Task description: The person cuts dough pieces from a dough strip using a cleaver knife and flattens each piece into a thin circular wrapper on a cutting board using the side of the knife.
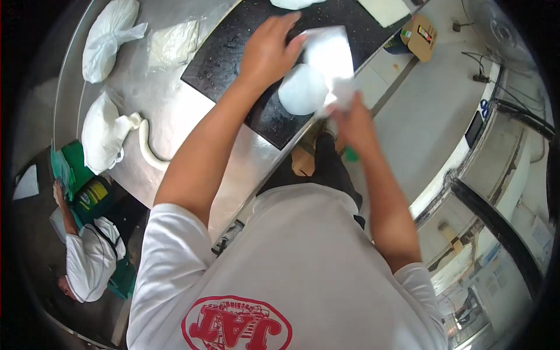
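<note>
My right hand (354, 122), blurred by motion, is closed around the near end of a broad, shiny rectangular blade that looks like a cleaver (331, 52). A thin, round white dough wrapper (303, 90) lies against the blade's left side, over a black board (221, 64). Above that board is my left hand (269, 49), thumb apart from its stretched fingers. The thumb tip reaches the blade's upper left edge. At the board's far edge another white piece (296, 3) is cut off by the frame.
White plastic bags (111, 41) and a clear packet (174, 44) lie on the steel table (181, 119). A white dough rope (147, 146) extends from a nearer bag (102, 134). A cardboard box (417, 38) stands right. Another person (96, 256) is at lower left.
</note>
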A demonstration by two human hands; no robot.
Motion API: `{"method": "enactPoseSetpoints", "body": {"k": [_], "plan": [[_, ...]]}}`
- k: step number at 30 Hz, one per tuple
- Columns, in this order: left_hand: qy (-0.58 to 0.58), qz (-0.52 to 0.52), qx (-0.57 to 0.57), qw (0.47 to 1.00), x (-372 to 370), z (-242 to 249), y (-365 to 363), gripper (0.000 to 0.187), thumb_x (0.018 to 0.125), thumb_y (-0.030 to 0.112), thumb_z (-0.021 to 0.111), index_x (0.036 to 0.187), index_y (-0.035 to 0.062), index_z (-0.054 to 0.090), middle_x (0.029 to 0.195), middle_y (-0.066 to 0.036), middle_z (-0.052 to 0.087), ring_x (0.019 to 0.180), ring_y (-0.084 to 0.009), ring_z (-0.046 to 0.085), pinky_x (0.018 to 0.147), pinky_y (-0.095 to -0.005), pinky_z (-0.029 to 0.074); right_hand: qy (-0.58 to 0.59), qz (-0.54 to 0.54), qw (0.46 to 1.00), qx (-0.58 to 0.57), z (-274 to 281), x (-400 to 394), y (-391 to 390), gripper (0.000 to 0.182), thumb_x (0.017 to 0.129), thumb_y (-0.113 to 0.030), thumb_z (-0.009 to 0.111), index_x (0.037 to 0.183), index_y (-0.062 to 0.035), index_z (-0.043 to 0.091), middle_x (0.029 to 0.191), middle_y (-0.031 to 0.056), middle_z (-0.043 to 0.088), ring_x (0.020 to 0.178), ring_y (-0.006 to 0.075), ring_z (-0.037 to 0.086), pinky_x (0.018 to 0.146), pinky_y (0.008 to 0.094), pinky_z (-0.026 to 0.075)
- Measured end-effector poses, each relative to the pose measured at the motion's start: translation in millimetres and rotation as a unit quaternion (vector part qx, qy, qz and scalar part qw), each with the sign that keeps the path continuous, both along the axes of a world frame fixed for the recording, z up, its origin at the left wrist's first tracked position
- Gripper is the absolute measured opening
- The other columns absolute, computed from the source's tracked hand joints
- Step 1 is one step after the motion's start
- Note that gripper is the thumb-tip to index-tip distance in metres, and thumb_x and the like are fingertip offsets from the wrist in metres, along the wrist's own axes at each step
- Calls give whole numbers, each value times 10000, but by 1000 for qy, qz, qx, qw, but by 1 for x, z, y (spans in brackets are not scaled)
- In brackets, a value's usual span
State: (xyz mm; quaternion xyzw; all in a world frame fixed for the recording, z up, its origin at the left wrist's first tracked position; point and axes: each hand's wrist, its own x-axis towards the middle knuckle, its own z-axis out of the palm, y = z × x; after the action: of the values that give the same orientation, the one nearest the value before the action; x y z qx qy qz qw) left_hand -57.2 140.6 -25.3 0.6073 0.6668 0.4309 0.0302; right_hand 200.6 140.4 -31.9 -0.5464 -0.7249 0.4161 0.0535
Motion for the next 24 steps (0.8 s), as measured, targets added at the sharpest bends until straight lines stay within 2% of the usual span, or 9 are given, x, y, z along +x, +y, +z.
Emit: {"method": "enactPoseSetpoints", "body": {"k": [3,5,6,10,12,14,18,22,24], "plan": [[-83,32,-36,995,-11,-10,-66,380,889,159,733,1244,38,677,1105,-179,693,972,-350,687,837,-416,559,36,24,997,-61,-2,-30,-60,572,891,-295,746,1307,11,500,1193,299,661,1133,471,639,948,510,498],[-112,34,-81,990,-3,-7,-95,394,902,132,711,1274,13,660,1226,-202,678,1134,-356,658,967,-424,525,25,54,997,-54,6,-36,-57,559,889,-289,746,1298,12,511,1179,297,667,1125,470,641,933,509,501],[-92,5,-86,992,-1,-15,-103,447,913,155,702,1329,11,628,1372,-223,608,1295,-395,565,1096,-444,451,0,79,995,-67,6,-35,-56,547,888,-283,746,1288,14,522,1165,295,672,1117,470,642,917,508,504],[95,25,-171,980,38,-20,-115,522,975,302,630,1422,40,564,1519,-231,475,1435,-506,371,1197,-586,296,38,138,984,-107,20,-24,-32,480,883,-264,757,1228,18,579,1015,215,698,937,363,681,829,451,528],[79,29,-158,984,52,-16,-119,453,968,308,640,1331,37,620,1450,-206,540,1403,-472,423,1180,-600,309,34,160,979,-121,34,-21,-24,452,887,-253,754,1213,16,594,959,184,698,861,315,682,794,428,533],[13,14,-101,995,61,-7,-121,312,921,196,699,1184,29,677,1289,-165,646,1301,-409,537,1120,-541,392,-18,127,956,-262,62,-20,-14,438,899,-260,746,1216,6,601,913,156,676,814,264,664,753,408,527],[-66,-4,-171,983,73,17,-105,194,905,127,713,1072,28,703,1105,-119,701,1140,-337,642,1002,-464,492,7,198,959,-203,44,11,8,446,907,-307,746,1192,7,609,841,126,650,735,220,613,675,389,495],[-267,-60,-191,943,81,39,-62,172,935,96,712,1101,53,718,1014,-66,703,915,-184,693,817,-303,537,53,249,951,-176,15,45,55,430,903,-298,748,1169,11,613,861,137,653,745,223,612,683,386,488],[-480,-54,-229,845,84,52,-38,203,956,130,729,1147,63,709,997,1,678,910,-82,636,814,-250,505,106,245,952,-149,12,60,80,407,897,-298,752,1125,8,613,865,144,650,759,221,613,694,386,488]]}}
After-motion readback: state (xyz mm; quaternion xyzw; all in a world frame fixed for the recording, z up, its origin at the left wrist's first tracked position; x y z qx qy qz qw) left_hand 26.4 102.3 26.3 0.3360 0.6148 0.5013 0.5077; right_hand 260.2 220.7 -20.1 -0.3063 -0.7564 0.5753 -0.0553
